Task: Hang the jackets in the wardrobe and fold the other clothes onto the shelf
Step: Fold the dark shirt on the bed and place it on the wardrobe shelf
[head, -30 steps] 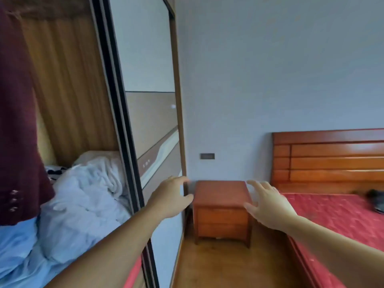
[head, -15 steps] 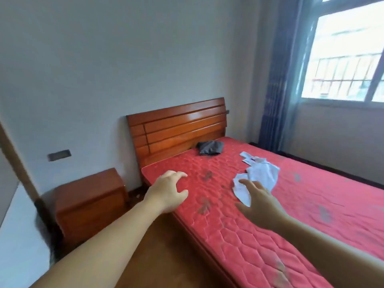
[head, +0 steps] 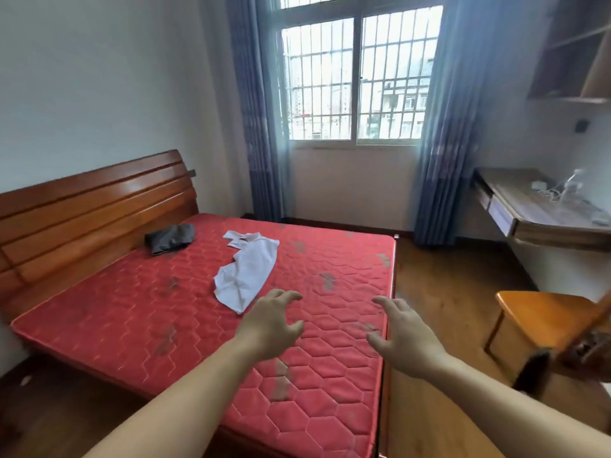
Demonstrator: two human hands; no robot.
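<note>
A white shirt lies crumpled across the middle of the red mattress. A dark grey garment is bunched up near the wooden headboard. My left hand hovers over the mattress just below and to the right of the white shirt, fingers loosely spread, holding nothing. My right hand floats over the bed's right edge, also relaxed and empty. The wardrobe is out of view.
A barred window with blue curtains fills the far wall. A wooden desk with cables stands at right, a wall shelf above it. An orange wooden chair stands at the right; wood floor runs between it and the bed.
The view has swung right from the wardrobe and nightstand to the whole bed and window. Both empty hands now hang over the mattress near the white shirt.
</note>
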